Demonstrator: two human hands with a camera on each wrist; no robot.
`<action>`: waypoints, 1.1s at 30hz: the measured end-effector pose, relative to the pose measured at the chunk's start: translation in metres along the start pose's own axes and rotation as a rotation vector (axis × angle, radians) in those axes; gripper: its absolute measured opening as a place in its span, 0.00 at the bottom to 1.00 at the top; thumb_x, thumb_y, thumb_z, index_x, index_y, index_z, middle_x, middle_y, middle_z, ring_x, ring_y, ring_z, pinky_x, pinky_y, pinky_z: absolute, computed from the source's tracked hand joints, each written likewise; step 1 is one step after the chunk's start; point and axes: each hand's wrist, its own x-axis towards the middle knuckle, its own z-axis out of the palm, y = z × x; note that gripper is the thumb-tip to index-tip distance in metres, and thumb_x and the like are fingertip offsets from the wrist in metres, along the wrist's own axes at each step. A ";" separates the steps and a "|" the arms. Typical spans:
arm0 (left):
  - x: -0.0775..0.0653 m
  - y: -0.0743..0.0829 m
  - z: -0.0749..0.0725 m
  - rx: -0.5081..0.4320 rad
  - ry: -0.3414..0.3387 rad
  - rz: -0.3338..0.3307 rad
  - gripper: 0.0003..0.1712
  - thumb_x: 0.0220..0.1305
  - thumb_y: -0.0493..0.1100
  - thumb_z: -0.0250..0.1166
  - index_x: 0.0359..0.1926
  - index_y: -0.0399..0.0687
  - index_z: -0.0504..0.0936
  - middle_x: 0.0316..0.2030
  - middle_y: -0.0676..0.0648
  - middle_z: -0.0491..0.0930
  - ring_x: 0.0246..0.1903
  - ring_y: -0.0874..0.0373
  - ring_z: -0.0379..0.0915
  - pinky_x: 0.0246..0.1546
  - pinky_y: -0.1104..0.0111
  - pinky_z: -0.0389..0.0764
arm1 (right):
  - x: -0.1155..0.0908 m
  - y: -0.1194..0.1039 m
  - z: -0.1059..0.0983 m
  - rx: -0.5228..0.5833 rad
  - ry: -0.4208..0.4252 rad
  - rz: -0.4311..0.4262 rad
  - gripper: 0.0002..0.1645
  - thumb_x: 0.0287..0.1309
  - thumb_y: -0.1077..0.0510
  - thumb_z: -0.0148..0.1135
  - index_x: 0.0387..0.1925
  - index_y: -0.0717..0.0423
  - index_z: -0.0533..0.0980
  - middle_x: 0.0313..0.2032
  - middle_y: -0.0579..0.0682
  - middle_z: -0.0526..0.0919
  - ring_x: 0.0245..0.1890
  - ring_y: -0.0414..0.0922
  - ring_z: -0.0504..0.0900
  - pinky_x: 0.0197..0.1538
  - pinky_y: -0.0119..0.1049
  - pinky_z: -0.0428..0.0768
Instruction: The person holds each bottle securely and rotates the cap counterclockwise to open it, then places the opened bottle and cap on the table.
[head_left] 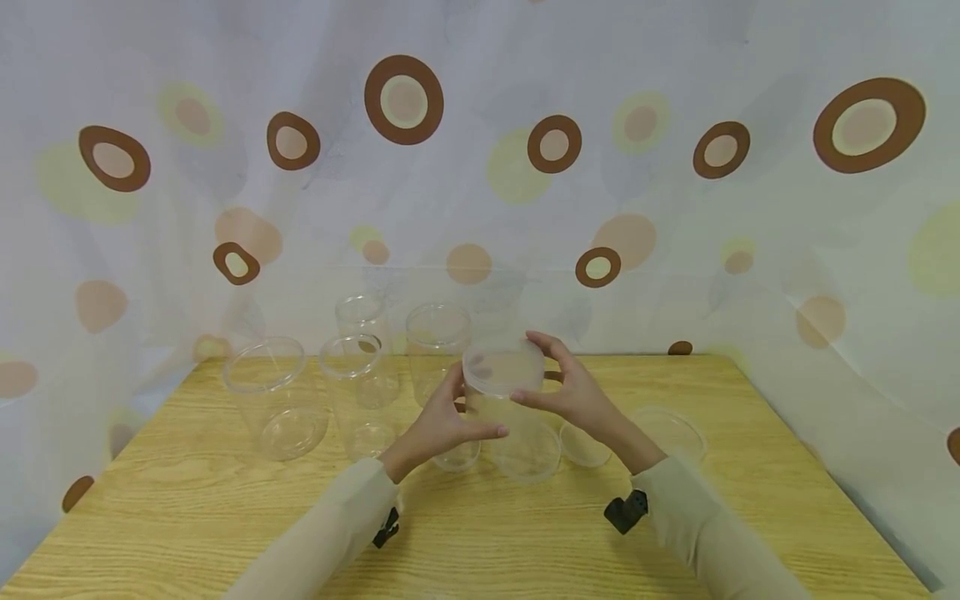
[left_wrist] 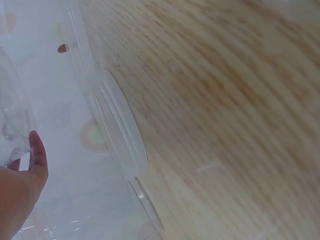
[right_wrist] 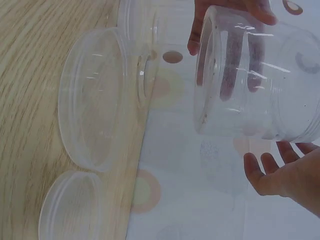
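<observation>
A clear plastic jar (right_wrist: 240, 115) is held upright above the table, with a frosted round lid (head_left: 504, 368) on its top. My left hand (head_left: 442, 421) grips the side of the jar; its fingers show through the clear wall in the right wrist view. From the other side, my right hand (head_left: 573, 396) holds the lid by its edge, thumb at the front and forefinger at the back. Under the jar, a large lid (right_wrist: 95, 100) lies on the table, with a smaller lid (right_wrist: 72, 207) beside it.
To the left on the wooden table (head_left: 480, 542) stand several open clear jars, including a wide one (head_left: 273, 400), a narrower one (head_left: 356, 367) and one at the back (head_left: 438, 333). Another clear lid (head_left: 671, 433) lies to the right. A patterned cloth (head_left: 480, 192) hangs behind.
</observation>
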 end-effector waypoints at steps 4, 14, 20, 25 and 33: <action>0.000 0.001 0.001 0.010 0.013 -0.002 0.53 0.41 0.48 0.76 0.65 0.67 0.53 0.58 0.55 0.63 0.53 0.53 0.66 0.50 0.55 0.69 | 0.001 -0.001 0.003 -0.013 0.037 0.011 0.47 0.48 0.54 0.69 0.66 0.48 0.54 0.63 0.54 0.60 0.61 0.52 0.61 0.60 0.54 0.64; -0.003 0.007 -0.001 -0.063 -0.045 0.001 0.53 0.42 0.40 0.75 0.66 0.62 0.53 0.60 0.52 0.64 0.55 0.52 0.66 0.49 0.58 0.71 | 0.005 0.005 -0.010 0.066 -0.131 -0.040 0.44 0.52 0.55 0.65 0.67 0.47 0.53 0.66 0.54 0.56 0.61 0.53 0.61 0.60 0.55 0.64; -0.007 0.024 -0.005 -0.082 -0.097 0.011 0.56 0.41 0.36 0.75 0.68 0.57 0.51 0.59 0.49 0.66 0.51 0.54 0.68 0.47 0.53 0.73 | 0.011 0.012 -0.024 0.205 -0.336 -0.061 0.44 0.57 0.60 0.60 0.69 0.51 0.48 0.64 0.57 0.55 0.58 0.49 0.65 0.53 0.40 0.74; -0.008 0.029 -0.005 -0.079 -0.112 0.006 0.56 0.41 0.36 0.74 0.68 0.56 0.51 0.60 0.49 0.65 0.52 0.54 0.67 0.48 0.51 0.71 | 0.012 0.015 -0.029 0.282 -0.415 -0.056 0.46 0.58 0.60 0.59 0.70 0.55 0.44 0.64 0.60 0.54 0.55 0.48 0.69 0.52 0.37 0.74; -0.009 0.027 -0.004 -0.071 -0.079 -0.011 0.54 0.42 0.36 0.74 0.67 0.57 0.52 0.60 0.49 0.64 0.55 0.51 0.65 0.50 0.52 0.71 | 0.008 0.010 -0.022 0.132 -0.267 -0.092 0.47 0.55 0.57 0.63 0.69 0.46 0.47 0.68 0.52 0.50 0.66 0.53 0.53 0.61 0.56 0.63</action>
